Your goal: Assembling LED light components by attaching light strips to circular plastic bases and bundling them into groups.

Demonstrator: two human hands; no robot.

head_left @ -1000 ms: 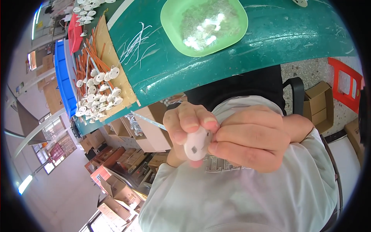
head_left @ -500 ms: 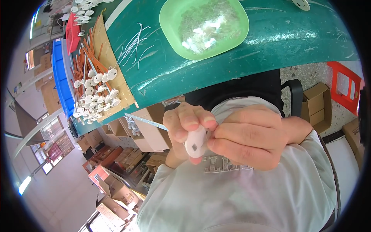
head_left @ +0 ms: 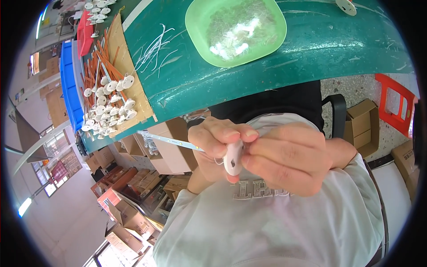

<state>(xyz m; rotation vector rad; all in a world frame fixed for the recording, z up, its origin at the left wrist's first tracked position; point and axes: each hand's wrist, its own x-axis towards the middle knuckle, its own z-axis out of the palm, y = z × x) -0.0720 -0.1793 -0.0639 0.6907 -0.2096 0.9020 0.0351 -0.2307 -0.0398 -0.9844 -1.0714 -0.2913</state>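
A small white disc-shaped cap [head_left: 231,159] with a dark hole in its face is held in front of my shirt, tilted nearly edge-on. My left hand [head_left: 213,142] is closed on it, thumb below and fingers above. A narrow pale strip with yellowish spots [head_left: 175,142] runs out to the left from that hand; whether it joins the cap is hidden. A thin pale wire loop [head_left: 218,161] shows at the cap's left side. My right hand [head_left: 289,158] is closed, its fingertips pinched against the cap's right side. What lies between those fingertips is hidden.
The green table [head_left: 187,95] carries a light green bowl [head_left: 192,38] of small clear pieces and several loose white wires [head_left: 153,51]. At left, many white caps on orange strips [head_left: 100,71] lie on cardboard [head_left: 141,104], by a blue bin [head_left: 70,86]. Another white cap [head_left: 346,6] lies far right.
The cap has turned more edge-on and shifted slightly right between my hands. The wire loop beside it has come into sight. My right hand keeps its pinch.
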